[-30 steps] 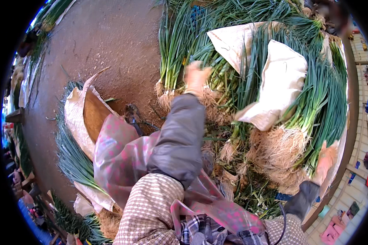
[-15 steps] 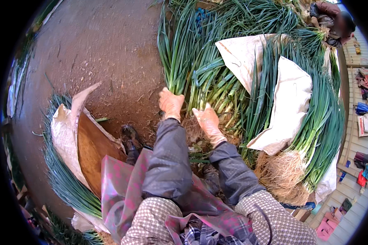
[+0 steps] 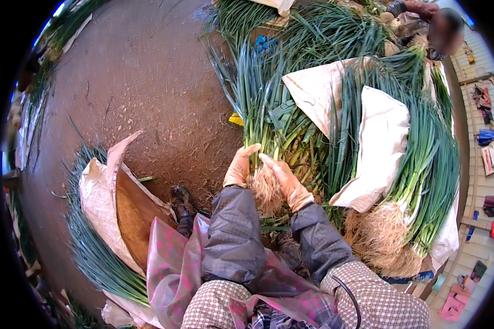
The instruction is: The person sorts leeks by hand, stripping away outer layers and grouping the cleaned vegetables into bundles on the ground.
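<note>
A bunch of green onions [image 3: 254, 118] lies with its leaves pointing away from me and its pale, stringy roots [image 3: 265, 191] toward me. My left hand [image 3: 239, 166], in a pale orange glove, is closed around the left side of the white stems just above the roots. From the other side my gloved right hand [image 3: 286, 181] grips the same bunch, thumb pointing toward the left thumb. Between the hands the roots hang free. Loose yellowish stalks [image 3: 304, 145] lie just beyond my right hand.
To the right, tied green onions [image 3: 425, 181] with thick roots lie beside a white sack [image 3: 381, 148]. Another covered bundle [image 3: 107, 241] sits at the left. A further pile [image 3: 335, 33] spreads at the far side, near another person [image 3: 422, 22]. Brown ground [image 3: 142, 82] stretches left.
My left hand has come nearer to me and toward my right hand. The bunch has shifted with it, and its roots now show between both hands. A yellow object shows beside the leaves.
</note>
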`<action>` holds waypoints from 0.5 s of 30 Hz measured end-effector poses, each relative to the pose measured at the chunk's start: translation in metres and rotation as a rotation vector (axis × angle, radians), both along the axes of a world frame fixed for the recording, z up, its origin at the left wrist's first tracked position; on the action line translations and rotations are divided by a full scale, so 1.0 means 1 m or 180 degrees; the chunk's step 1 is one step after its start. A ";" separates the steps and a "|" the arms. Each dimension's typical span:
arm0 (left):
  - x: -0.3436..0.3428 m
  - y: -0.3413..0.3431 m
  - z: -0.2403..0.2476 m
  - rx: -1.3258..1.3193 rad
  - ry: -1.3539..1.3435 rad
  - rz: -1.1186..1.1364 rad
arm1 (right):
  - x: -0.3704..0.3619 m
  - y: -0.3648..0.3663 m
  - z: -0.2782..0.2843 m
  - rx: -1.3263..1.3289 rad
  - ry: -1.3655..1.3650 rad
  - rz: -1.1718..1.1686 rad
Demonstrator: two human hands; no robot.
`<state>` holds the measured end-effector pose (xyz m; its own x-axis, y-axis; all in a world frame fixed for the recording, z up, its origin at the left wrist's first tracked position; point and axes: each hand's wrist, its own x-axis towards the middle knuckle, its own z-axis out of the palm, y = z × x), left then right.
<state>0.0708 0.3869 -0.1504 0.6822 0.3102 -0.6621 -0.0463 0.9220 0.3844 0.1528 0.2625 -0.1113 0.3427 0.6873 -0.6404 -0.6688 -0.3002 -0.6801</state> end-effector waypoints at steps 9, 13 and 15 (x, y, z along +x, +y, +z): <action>0.058 -0.080 0.217 0.1387 -0.1060 -0.0205 | 0.050 -0.060 0.184 -0.0495 -0.4090 0.0888; 0.081 -0.186 0.304 0.1726 -0.1569 -0.0555 | 0.050 -0.179 0.265 -0.0503 -0.4825 -0.0287; 0.099 -0.242 0.333 0.1965 -0.1603 -0.0948 | 0.054 -0.247 0.297 -0.0713 -0.4349 -0.0610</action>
